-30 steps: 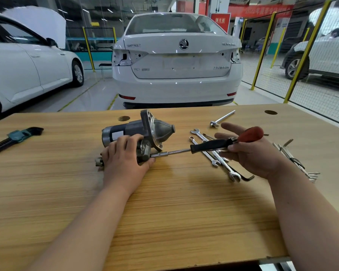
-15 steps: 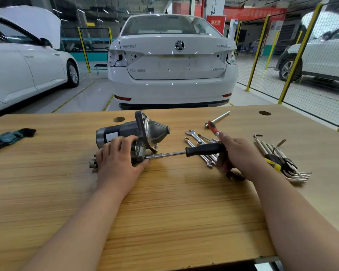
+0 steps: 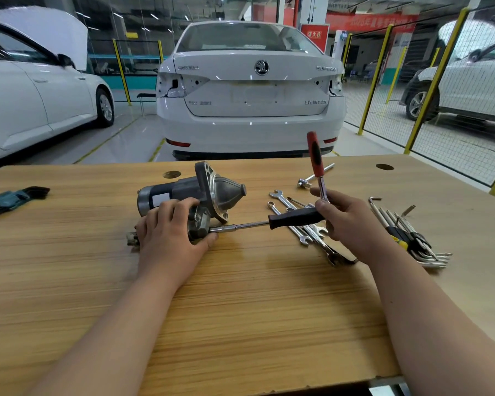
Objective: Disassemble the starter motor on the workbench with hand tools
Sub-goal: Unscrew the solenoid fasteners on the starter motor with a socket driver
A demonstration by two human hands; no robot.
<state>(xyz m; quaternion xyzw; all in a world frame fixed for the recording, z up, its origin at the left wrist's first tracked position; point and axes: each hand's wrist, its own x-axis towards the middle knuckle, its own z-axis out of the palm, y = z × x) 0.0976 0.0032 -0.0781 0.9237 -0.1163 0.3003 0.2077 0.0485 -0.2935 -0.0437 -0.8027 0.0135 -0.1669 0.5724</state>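
The grey starter motor [image 3: 203, 190] lies on its side on the wooden workbench [image 3: 240, 310], nose cone pointing right. My left hand [image 3: 169, 235] presses down on its near side, over the solenoid. A socket driver [image 3: 269, 222] with a black handle runs level from the motor's end to my right hand [image 3: 346, 221]. That hand grips the black handle and also a ratchet [image 3: 315, 158] with a red and black grip, which stands almost upright above my fingers.
Several combination wrenches [image 3: 300, 224] lie under and left of my right hand. A T-bar [image 3: 315, 175] lies behind them. Hex keys [image 3: 406, 232] fan out at the right, another key set [image 3: 12, 198] at the far left. White cars stand beyond the bench.
The red-handled ratchet has swung from lying level across my right palm up to nearly vertical. My left hand and the motor have stayed put.
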